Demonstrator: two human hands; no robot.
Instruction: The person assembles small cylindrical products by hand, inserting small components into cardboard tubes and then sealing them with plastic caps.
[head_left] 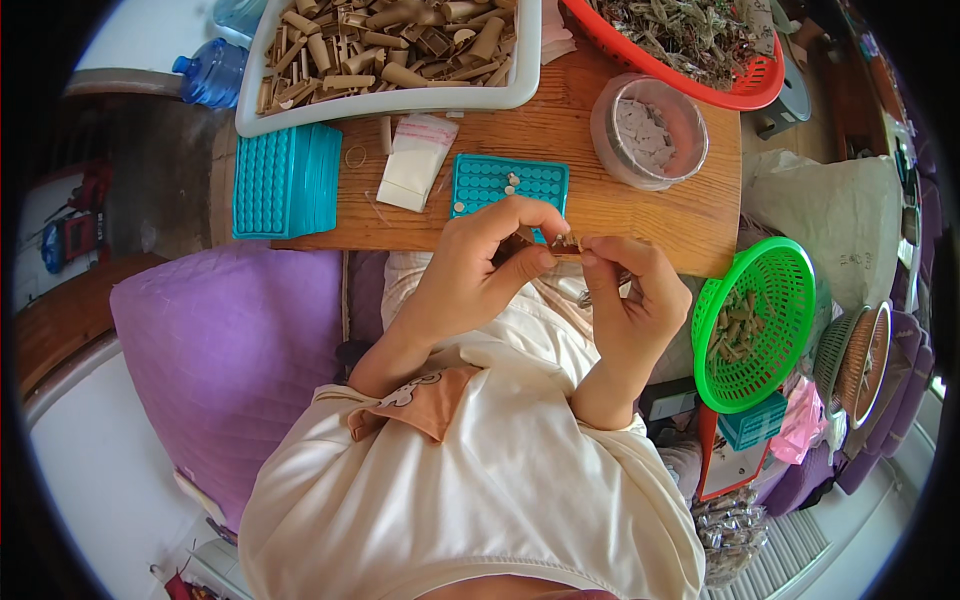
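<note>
Over the table's near edge, my left hand (478, 258) and my right hand (642, 290) meet at the fingertips. Both pinch a small brown piece (568, 250), mostly covered by fingers; its exact kind is too small to make out. Just beyond my left hand lies a teal tray (470, 172) with rows of round wells. A few small whitish round pieces (511, 187) rest on it. Left of that tray are a clear plastic bag with white contents (408, 172) and a stack of similar teal trays (285, 185).
A white bin (390, 103) of brown plastic parts stands at the back of the wooden table (640, 222). Right of it are a clear tub (650, 170) of white pieces and a red basket (740, 97). A green basket (798, 300) sits beside my right arm.
</note>
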